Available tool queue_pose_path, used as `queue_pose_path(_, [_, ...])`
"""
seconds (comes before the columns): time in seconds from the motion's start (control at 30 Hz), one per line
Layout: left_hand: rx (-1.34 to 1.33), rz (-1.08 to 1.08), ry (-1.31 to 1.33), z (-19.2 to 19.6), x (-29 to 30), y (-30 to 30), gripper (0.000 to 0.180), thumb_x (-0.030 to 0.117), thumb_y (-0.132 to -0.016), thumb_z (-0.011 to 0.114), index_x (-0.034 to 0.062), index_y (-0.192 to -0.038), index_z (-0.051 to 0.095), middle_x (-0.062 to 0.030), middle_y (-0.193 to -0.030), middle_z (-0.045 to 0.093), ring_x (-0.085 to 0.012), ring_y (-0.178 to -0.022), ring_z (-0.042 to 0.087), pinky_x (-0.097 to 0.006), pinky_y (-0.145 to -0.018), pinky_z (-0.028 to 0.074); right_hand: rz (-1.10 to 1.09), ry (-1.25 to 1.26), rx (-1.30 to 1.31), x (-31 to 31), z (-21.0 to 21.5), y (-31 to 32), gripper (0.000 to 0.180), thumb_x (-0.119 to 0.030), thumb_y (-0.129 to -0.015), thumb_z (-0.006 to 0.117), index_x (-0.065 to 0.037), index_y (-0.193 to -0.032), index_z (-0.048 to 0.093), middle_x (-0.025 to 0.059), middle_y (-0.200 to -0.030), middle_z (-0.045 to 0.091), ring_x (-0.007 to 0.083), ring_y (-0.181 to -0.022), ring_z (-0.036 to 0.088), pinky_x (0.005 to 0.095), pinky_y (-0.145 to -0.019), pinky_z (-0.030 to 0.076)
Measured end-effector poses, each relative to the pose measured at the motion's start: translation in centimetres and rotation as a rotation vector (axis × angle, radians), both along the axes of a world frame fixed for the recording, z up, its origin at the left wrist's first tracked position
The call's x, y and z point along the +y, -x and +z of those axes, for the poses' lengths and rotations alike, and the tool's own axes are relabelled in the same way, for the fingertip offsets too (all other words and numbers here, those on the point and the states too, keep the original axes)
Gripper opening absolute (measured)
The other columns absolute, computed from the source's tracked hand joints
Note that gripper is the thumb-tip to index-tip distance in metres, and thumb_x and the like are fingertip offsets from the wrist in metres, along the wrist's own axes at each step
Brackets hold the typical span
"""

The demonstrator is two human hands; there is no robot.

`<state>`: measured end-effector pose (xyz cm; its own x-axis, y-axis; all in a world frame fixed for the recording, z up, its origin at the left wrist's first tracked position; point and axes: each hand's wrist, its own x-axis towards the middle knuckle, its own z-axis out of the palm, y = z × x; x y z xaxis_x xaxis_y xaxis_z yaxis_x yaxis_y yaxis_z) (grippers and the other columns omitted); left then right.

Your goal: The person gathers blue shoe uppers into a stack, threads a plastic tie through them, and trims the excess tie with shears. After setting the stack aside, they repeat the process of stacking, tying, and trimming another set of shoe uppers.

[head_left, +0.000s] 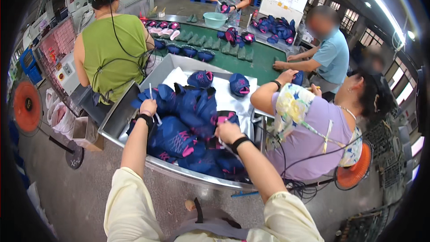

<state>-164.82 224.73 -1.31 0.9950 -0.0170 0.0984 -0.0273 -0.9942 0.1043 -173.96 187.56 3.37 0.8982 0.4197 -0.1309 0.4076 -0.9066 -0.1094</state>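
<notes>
A metal-sided tray [179, 166] in front of me holds a heap of navy blue shoe uppers [172, 136] with pink trim. My left hand [148, 107] is closed around a thin white strip [158, 118] at the heap's left side; the strip sticks out above and below the fist. On the right of the heap, my right hand [229, 133] is closed beside a dark upper with pink lining [227, 117]. Something thin and whitish shows below those fingers, but what they grip is partly hidden. Uppers between my hands look blurred. Two single uppers [239, 84] lie farther back on white sheeting.
Beyond the tray runs a green work table [264, 56] with rows of grey-green shoe forms [230, 48] and uppers. Co-workers sit close at left [109, 49] and right [313, 130]; others work farther off. Floor fans [27, 106] and loose cables [298, 188] flank the tray.
</notes>
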Motion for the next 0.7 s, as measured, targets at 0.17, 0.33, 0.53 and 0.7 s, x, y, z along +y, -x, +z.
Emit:
queue_pose_path(0.17, [0.102,0.221,0.175,3.9,-2.9,-1.5,0.031,0.024,-0.080,0.053,0.0035,-0.102,0.056,-0.0180,-0.104,0.058,-0.0348,-0.093,0.057,-0.043,-0.079,0.046,-0.063,0.089,0.116,-0.9,1.9,0.9,0.022,-0.024,-0.079,0.052,-0.010,-0.087,0.067,0.0103,-0.094,0.064,0.0276,-0.092,0.060,0.0436,-0.078,0.046])
queue_pose_path(0.33, [-0.563,-0.334,0.386,14.6,-10.6,9.1,0.043,0.016,-0.070,0.062,0.0013,-0.108,0.047,-0.0170,-0.113,0.046,-0.0353,-0.108,0.043,-0.041,-0.093,0.036,0.049,-0.014,-0.076,-1.7,10.0,9.8,0.013,-0.015,-0.069,0.054,-0.010,-0.073,0.066,0.0082,-0.070,0.064,0.0290,-0.069,0.063,0.0375,-0.064,0.047])
queue_pose_path(0.53, [0.252,-1.373,0.563,14.3,-29.2,29.9,0.046,0.022,-0.074,0.066,0.0025,-0.112,0.047,-0.0165,-0.108,0.050,-0.0325,-0.102,0.050,-0.040,-0.088,0.042,0.639,-1.114,0.662,-16.7,17.9,29.3,0.024,-0.019,-0.091,0.044,0.002,-0.088,0.055,0.0133,-0.094,0.058,0.0273,-0.086,0.057,0.0356,-0.076,0.046])
queue_pose_path(0.7, [0.598,-1.691,0.636,12.2,-42.9,43.4,0.021,0.019,-0.091,0.043,0.0013,-0.095,0.054,-0.0147,-0.090,0.056,-0.0306,-0.084,0.055,-0.037,-0.073,0.045,0.567,-2.176,0.010,-34.9,14.5,49.2,0.025,-0.025,-0.091,0.042,-0.006,-0.091,0.059,0.0129,-0.094,0.062,0.0269,-0.080,0.059,0.0408,-0.067,0.048])
